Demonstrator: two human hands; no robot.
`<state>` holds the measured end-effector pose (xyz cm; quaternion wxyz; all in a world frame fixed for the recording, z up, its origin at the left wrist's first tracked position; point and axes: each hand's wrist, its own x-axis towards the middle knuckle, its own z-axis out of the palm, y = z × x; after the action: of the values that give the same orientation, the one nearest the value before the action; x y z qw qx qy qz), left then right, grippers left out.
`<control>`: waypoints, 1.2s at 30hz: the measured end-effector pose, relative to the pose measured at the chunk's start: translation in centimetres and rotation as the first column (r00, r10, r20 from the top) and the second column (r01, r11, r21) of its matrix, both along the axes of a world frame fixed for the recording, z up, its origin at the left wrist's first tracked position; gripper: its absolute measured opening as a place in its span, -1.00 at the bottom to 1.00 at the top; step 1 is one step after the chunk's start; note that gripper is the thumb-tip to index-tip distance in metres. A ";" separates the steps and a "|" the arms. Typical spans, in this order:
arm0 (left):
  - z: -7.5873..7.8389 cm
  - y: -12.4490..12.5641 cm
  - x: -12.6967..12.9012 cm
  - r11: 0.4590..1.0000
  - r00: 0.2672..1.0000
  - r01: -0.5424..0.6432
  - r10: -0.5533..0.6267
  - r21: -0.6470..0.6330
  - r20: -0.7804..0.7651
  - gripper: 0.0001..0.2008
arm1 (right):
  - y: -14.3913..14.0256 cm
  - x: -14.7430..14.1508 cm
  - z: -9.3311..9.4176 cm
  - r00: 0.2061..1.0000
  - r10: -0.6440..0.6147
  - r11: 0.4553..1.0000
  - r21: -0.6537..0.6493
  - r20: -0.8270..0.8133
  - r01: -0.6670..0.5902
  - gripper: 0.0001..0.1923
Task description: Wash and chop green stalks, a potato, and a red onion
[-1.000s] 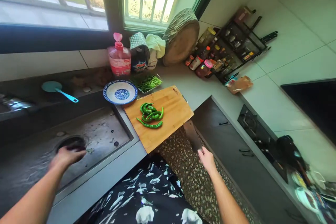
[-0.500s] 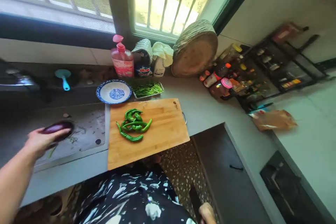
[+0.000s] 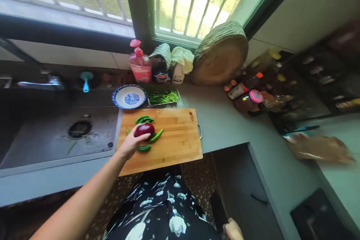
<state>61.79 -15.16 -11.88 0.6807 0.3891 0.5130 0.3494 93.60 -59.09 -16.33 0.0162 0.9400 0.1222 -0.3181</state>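
Landmark: wooden board (image 3: 168,138) on the grey counter (image 3: 225,120), its left edge by the sink (image 3: 42,138).
Writing: a small dark stamp sits at the board's far right corner, too small to read; the dark bottle (image 3: 161,73) beyond the board has a label with red and white lettering, blurred.
Left hand: left hand (image 3: 129,146) reaches in from the lower left, arm stretched out over the board's left part, fingers curled around an eggplant.
Eggplant: purple eggplant (image 3: 144,130) is held over the left part of the board, on top of the peppers.
Peppers: long green peppers (image 3: 146,120) lie on the board's left part, partly under the hand and eggplant.
Right hand: right hand (image 3: 233,229) is low at the bottom edge, below the board's right side, closed on a dark knife (image 3: 218,210) whose blade points up toward the board; only part of the hand shows.
Behind the board: blue-patterned bowl (image 3: 129,96) at the far left corner, a metal tray of greens (image 3: 163,97) beside it, a pink soap bottle (image 3: 140,65) further back.
Far right of the board: round wooden block (image 3: 221,56) leaning on the window wall.
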 end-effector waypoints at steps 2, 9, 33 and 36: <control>-0.9 -1.1 4.5 0.984 0.996 0.088 -0.085 -0.153 0.025 -0.37 | -0.7 1.7 0.4 0.984 -0.162 0.987 0.003 -0.071 0.163 -0.84; -4.2 -2.2 15.2 0.986 0.829 0.140 -0.164 -0.086 -0.535 -0.29 | 11.0 4.9 6.8 0.978 0.132 0.884 0.427 0.162 -0.190 -0.69; -7.4 -6.4 16.3 0.997 0.990 -0.074 0.072 -0.013 -0.119 -0.28 | 30.2 -0.4 10.2 0.385 0.882 0.335 0.213 0.271 -0.918 -0.84; -7.4 -6.3 16.0 0.999 0.999 -0.039 0.040 -0.017 0.012 -0.30 | 30.2 -1.2 10.6 0.364 0.881 0.319 0.189 0.301 -0.929 -0.84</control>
<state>77.79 -21.45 -19.24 0.6800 0.3711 0.5191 0.3610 92.41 -28.86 -5.75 0.0437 0.7174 0.6765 -0.1608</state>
